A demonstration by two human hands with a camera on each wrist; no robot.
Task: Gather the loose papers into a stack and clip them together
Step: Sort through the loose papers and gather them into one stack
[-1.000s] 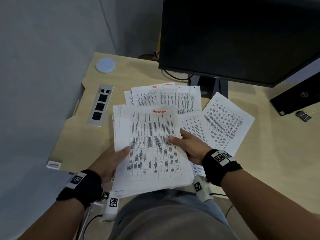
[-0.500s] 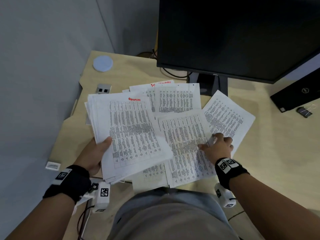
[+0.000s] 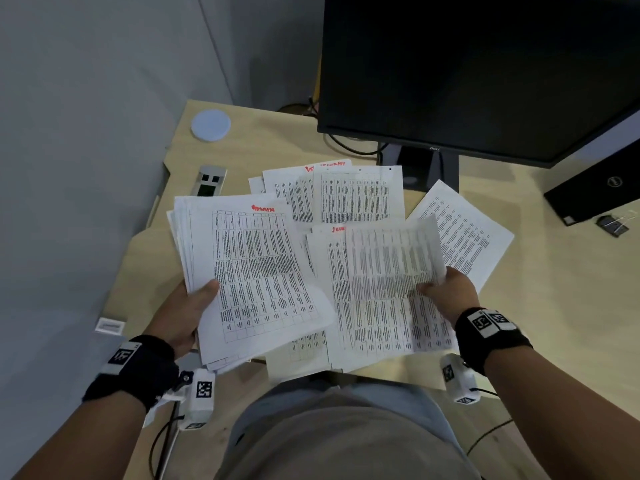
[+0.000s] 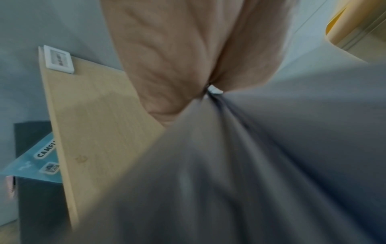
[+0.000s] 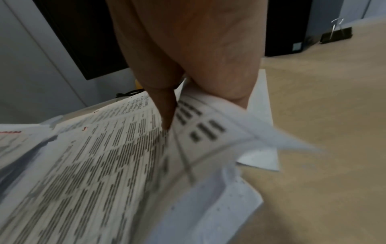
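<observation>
left hand (image 3: 183,311): thick stack of white printed papers (image 3: 256,271) being gripped, thumb on top
right hand (image 3: 448,294): single blurred printed sheet (image 3: 391,254) being pinched, lifted
surface: loose sheets (image 3: 360,195) lying on light wooden desk (image 3: 554,323)
room: black monitor (image 3: 485,71) being seen behind; black binder clip (image 3: 611,225) well apart, right

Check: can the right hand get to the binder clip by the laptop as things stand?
Probably not yet. The right hand is pinching a sheet, so its fingers are busy. The desk stretch toward the binder clip looks bare.

The black flat monitor (image 3: 485,74) bears "DELL" on its lower bezel. A pale blue card (image 4: 37,161) beside the worktop reads "CAMP", cut off.
</observation>
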